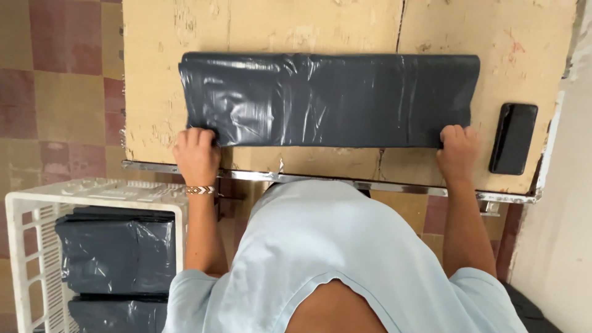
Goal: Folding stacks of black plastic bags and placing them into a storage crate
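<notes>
dark grey plastic, glossy and creased — a folded bag lies flat across a worn tan table, stretched from about 9 o'clock to 3 o'clock of the tabletop. the left hand sits at the bag's lower corner toward 8 o'clock, fingers curled down onto the near edge, pinching or pressing the plastic; whether the thumb is under the sheet cannot be told. the right hand does the same at the lower corner toward 4 o'clock, knuckles up, fingers bent over the edge and touching it. both hands are closed on the bag's near hem, well apart from each other. a beaded bracelet circles the left wrist. a black phone lies on the table at 3 o'clock, just beside the bag's right end, not touching it. at 7 o'clock, below the table's metal rim, a white plastic crate holds a stack of folded grey bags. the person's pale blue shirt fills the 6 o'clock area — checked floor tiles show at 10 o'clock.
</notes>
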